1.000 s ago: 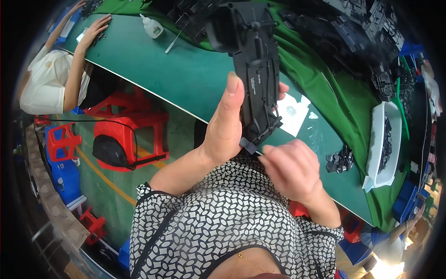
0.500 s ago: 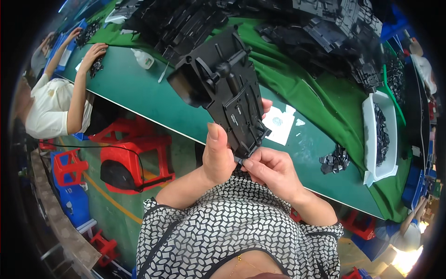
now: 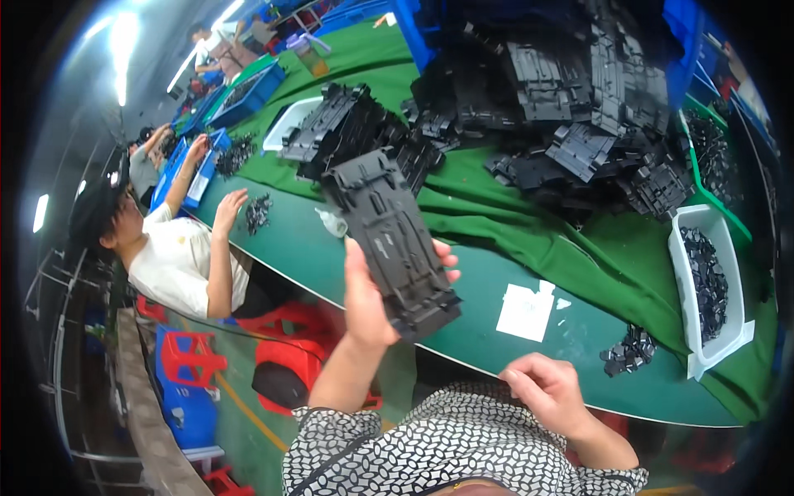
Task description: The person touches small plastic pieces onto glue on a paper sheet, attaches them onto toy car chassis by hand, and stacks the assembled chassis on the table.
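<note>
Left hand [image 3: 370,310] has a black plastic part [image 3: 389,240] gripped, right hand [image 3: 547,393] kinda curled, can't tell if it's empty, white paper [image 3: 526,314] just past it.

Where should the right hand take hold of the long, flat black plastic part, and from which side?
Likely the upper right long edge of the black plastic part, coming from the right: the left hand holds its lower half between thumb and fingers, leaving that edge uncovered.
</note>
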Tool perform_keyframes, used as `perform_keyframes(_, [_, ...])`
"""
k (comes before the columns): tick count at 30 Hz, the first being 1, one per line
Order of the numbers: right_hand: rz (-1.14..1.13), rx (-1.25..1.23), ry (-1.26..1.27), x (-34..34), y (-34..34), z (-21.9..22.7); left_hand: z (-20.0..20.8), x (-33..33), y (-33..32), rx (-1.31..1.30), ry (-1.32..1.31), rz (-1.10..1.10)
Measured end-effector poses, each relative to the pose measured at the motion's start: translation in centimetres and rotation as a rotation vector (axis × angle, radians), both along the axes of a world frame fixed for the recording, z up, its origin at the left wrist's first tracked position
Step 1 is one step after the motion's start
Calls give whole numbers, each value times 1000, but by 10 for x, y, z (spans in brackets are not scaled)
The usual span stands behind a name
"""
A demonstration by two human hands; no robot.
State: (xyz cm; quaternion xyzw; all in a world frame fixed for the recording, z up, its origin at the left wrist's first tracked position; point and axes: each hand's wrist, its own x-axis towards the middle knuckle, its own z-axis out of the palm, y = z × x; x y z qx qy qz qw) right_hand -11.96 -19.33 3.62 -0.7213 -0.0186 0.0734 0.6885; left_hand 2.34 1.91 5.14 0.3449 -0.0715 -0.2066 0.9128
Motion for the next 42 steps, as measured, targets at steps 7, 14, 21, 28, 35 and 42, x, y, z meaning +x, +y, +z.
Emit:
perform_keyframes(7, [-208, 88, 65, -12, -20, -24, 73, 75, 29, 557, -181, 18])
perform_keyframes(14, [-247, 108, 98, -16, -18, -33, 90, 183, 51, 1450, -431, 151])
perform_keyframes(21, [-232, 141, 76, -18, -21, -36, 97, 204, 25, 2134, -737, 6])
perform_keyframes(28, [-233, 158, 48, -20, -22, -35, 63, 183, 19, 2268, -1072, 267])
perform_keyframes(35, [-230, 109, 36, -23, -24, -35, 58, 166, 7, 2545, -1641, 626])
perform_keyframes(42, [-222, 108, 78, -18, -26, -35, 51, 134, -53, 1751, -1683, 352])
